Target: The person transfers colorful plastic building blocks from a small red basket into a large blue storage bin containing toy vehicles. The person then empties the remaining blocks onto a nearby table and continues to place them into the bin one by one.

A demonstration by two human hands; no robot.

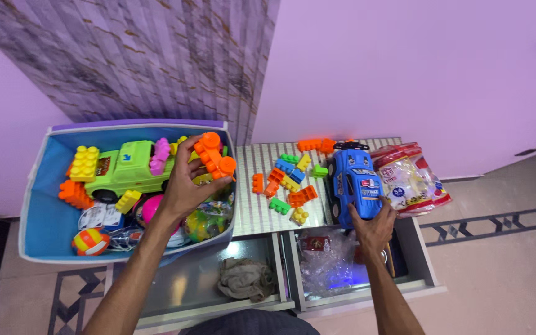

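— Head view, nearest first: what sits closest to the person?

— Two open metal drawers. The left drawer [181, 288] holds a crumpled grey-brown cloth [246, 279]; the right drawer [417, 263] holds a clear crinkled plastic bag [327, 263].

— And the hands?

— The right hand [373, 229] reaches over the right drawer, fingers curled onto the rear end of a blue plastic toy car [356, 183], which lies on the striped tabletop [252, 214]. The left hand [184, 186] is raised above the blue fabric storage bin [44, 223], fingers clenched around an orange plastic building-block piece [214, 156] held over the bin's right edge.

— What is inside that bin?

— A lime-green toy truck [128, 170], a yellow studded block [85, 163], orange blocks [74, 193], a pink ball [150, 208] and an orange-and-white striped ball [90, 242].

— Farther out on the tabletop?

— Loose building blocks [286, 180] in orange, blue, yellow and green are scattered between the bin and the car. Just beside the car, on its right, lies a clear packet of toys with red edging [410, 177]. Behind everything stand a lilac wall [417, 68] and a grey marbled panel [144, 56].
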